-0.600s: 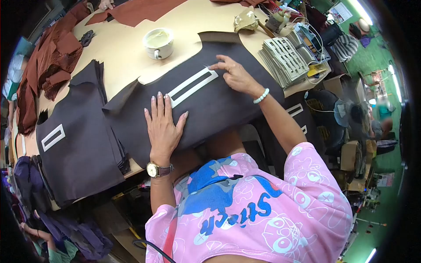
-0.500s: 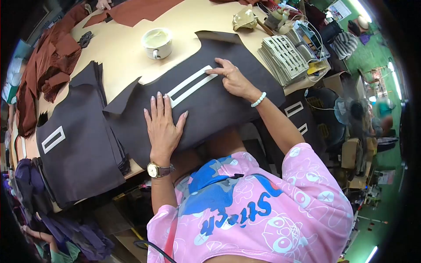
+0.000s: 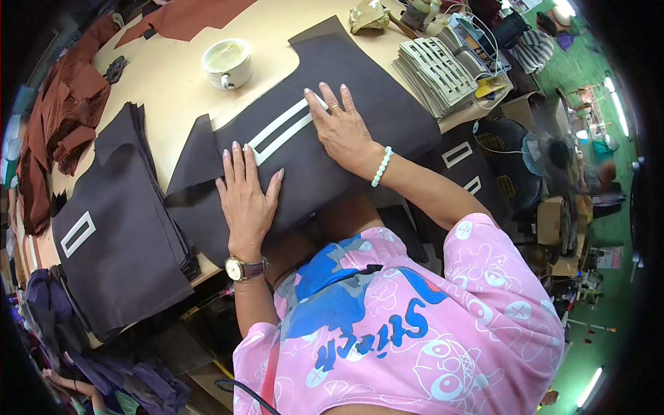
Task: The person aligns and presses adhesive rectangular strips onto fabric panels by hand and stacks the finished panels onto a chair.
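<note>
A dark fabric panel (image 3: 373, 90) lies across the table edge in front of me. On it sits a white rectangular frame strip (image 3: 278, 131) with a long slot. My left hand (image 3: 245, 207) rests flat with fingers spread, its fingertips at the strip's lower left end. Over the strip's upper right end lies my right hand (image 3: 339, 128), its fingers apart and stretched out, covering that end. Neither hand grips anything. To the left is a stack of dark panels (image 3: 124, 228), the top one bearing a smaller white frame (image 3: 78, 234).
A white cup (image 3: 227, 66) stands beyond the panel on the pale table (image 3: 166, 83). Reddish-brown fabric (image 3: 76, 104) lies at the left and far side. Stacked white slotted pieces (image 3: 437, 76) sit at the right, near a crumpled beige object (image 3: 368, 17).
My right hand has gone from pointing at the strip's far end to lying spread over it. The table and things on it appear shifted slightly up and left in view.
</note>
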Available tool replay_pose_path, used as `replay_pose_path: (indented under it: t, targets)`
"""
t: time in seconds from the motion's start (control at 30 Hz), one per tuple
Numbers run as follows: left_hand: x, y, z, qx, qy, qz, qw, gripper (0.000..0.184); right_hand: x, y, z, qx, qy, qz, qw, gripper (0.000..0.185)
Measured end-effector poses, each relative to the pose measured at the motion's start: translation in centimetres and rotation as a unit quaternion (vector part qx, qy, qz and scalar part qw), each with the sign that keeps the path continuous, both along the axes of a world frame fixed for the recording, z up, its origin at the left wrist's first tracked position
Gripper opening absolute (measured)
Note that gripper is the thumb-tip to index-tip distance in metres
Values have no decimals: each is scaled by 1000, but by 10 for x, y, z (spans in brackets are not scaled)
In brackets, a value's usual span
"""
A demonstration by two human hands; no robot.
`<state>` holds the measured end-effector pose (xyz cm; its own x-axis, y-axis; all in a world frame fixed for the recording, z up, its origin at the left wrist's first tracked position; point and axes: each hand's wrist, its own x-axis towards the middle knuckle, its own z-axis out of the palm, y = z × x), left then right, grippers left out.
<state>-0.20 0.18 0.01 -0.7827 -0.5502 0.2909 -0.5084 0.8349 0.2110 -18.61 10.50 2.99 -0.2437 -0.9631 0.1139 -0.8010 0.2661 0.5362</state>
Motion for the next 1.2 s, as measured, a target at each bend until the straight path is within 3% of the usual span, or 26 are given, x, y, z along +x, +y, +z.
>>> replay_pose_path:
  t: [0.13,0.27,0.4,0.5,0.57,0.73,1.2]
  targets:
    - [1,0,3,31,-7,-2,999,66,-5,-5,14,45,-10,-33,998,43]
    - [4,-2,2,17,12,5,1000,67,-33,-12,-7,-6,-35,-39,999,49]
    - [21,-18,11,55,-17,62,996,69,-38,-11,-2,53,-1,-39,998,55]
    - [40,-47,14,17,-60,96,993,64,-39,-9,1,80,20,-42,996,57]
    - [52,-67,6,22,12,83,996,59,-40,-8,1,88,43,-45,994,58]
    - [50,-74,20,-55,19,88,994,50,-32,-5,1,81,27,-14,996,58]
    - [62,-68,43,-90,28,126,987,46,19,-22,-6,69,22,50,996,57]
